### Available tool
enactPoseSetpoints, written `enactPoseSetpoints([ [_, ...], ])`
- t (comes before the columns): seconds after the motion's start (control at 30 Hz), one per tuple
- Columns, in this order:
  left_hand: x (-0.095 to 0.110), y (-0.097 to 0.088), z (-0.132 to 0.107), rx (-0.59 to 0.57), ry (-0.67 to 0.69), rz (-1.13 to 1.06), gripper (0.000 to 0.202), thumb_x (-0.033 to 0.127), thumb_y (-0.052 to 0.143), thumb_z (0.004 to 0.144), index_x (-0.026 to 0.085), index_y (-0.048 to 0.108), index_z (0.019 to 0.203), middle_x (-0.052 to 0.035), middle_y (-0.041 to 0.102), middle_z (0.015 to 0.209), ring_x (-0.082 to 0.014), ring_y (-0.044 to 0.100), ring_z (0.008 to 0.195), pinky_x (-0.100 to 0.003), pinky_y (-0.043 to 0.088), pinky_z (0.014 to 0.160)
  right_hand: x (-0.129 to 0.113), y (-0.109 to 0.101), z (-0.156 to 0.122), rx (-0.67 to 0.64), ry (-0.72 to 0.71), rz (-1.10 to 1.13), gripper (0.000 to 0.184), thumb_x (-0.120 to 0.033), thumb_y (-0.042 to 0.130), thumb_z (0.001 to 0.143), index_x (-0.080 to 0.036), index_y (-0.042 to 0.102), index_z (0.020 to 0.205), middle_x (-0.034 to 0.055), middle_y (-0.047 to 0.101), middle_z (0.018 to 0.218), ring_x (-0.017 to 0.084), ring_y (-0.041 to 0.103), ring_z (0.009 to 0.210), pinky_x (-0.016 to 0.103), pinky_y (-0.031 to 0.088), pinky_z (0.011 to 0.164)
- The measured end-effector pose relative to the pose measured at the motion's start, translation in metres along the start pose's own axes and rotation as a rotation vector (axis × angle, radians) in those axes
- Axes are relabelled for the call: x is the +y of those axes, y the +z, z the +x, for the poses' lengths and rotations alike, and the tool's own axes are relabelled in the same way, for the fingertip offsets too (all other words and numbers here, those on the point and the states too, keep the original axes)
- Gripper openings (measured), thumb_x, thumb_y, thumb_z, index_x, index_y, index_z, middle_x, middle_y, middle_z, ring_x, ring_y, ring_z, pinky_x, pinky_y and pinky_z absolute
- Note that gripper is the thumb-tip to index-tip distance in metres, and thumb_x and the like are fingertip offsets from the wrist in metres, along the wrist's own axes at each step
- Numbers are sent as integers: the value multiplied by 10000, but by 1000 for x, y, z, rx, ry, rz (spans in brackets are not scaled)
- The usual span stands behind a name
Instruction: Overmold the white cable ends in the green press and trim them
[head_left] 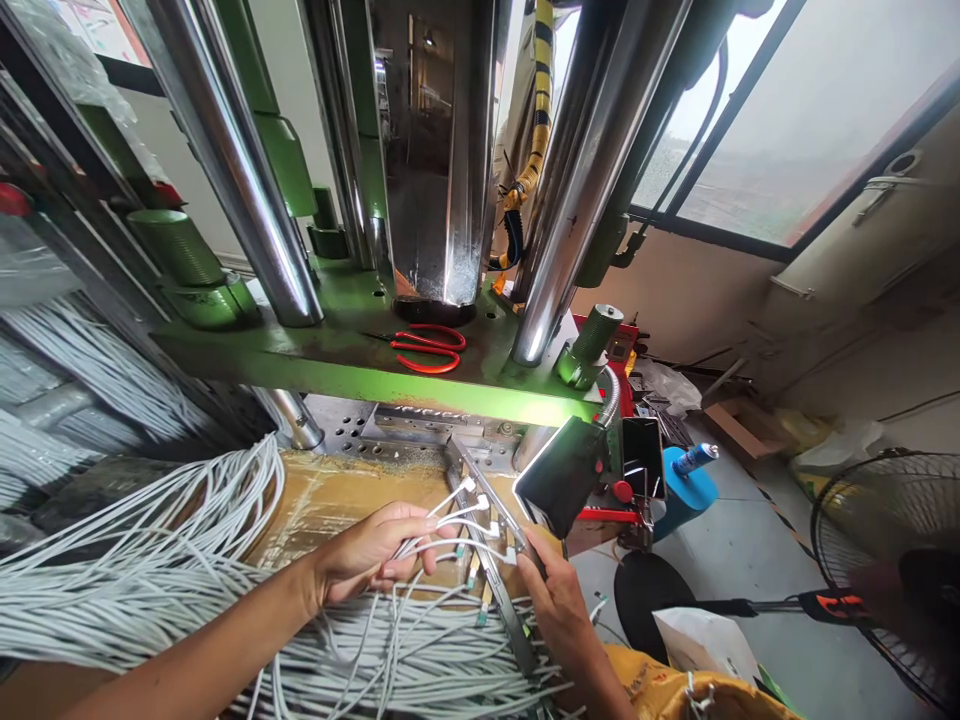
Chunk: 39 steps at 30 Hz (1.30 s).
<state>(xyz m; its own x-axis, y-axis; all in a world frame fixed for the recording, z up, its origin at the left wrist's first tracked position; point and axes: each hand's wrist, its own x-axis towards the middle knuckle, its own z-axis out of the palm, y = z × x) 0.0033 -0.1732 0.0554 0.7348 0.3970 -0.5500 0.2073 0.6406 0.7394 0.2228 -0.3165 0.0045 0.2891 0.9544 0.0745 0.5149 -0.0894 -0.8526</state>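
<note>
My left hand [367, 553] grips a small bunch of white cables [457, 530], and their connector ends stick out to the right of my fingers. My right hand [559, 600] closes on a long steel mould frame [491, 530] that lies slanted across the work surface. The cable ends lie just left of this frame. A great mass of white cables [150, 590] spreads below and left of my left hand, running under both forearms.
Chrome columns [592, 170] rise from a green press bed [360, 360] holding red-handled scissors [427, 348]. A black tablet-like device [561, 475] and a phone [643, 458] stand to the right. Further right are a spray can [696, 459], a standing fan [892, 540] and a yellow bag [675, 685].
</note>
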Motion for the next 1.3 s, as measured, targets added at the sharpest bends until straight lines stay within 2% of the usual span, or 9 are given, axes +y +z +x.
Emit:
enactPoseSetpoints([
  [0.2,-6,-5,3,-10,-8,-56,354,345,604,832,53,613,1031,-52,631,697,4,268,374,-155,122,354,-3,-2,0,-12,1,13,328,-378,455,919,-194,656,1101,28,677,821,192,611,855,261,487,816],
  [0.37,-9,-8,8,-15,-54,-36,397,401,671,773,66,642,985,-44,619,680,9,248,368,-137,128,328,-2,-2,1,-38,23,36,347,-375,454,914,-194,641,1145,37,693,897,201,616,895,273,487,830],
  [0.53,-9,-9,10,-1,-66,-38,387,387,707,735,87,627,967,-41,625,689,10,258,363,-129,124,325,-4,-3,0,-77,47,108,340,-334,446,919,-191,620,1173,32,689,1030,188,613,951,257,468,860],
  [0.87,-11,-8,9,-42,-68,-19,380,397,683,764,82,625,969,-43,619,694,10,250,366,-135,109,328,-5,-4,-3,-93,23,179,337,-303,449,925,-207,604,1209,25,673,1142,190,599,1051,257,432,935],
  [1.0,-12,-8,9,-55,-53,0,387,410,677,764,77,637,958,-46,622,683,8,240,360,-145,102,328,-5,-6,-4,-109,33,182,358,-330,448,934,-213,585,1243,36,645,1213,202,571,1125,272,407,981],
  [1.2,-11,-10,9,-62,-72,-6,424,402,694,733,76,639,997,-51,633,679,2,239,356,-155,85,332,5,-4,-5,-136,48,182,380,-400,453,927,-193,596,1212,50,644,1211,215,572,1122,264,413,978],
  [1.3,-11,-8,9,-52,-57,1,385,390,694,718,92,650,958,-53,644,697,1,224,358,-162,77,334,9,-3,-5,-131,49,176,395,-417,445,928,-195,586,1223,50,640,1219,217,564,1136,267,414,982],
])
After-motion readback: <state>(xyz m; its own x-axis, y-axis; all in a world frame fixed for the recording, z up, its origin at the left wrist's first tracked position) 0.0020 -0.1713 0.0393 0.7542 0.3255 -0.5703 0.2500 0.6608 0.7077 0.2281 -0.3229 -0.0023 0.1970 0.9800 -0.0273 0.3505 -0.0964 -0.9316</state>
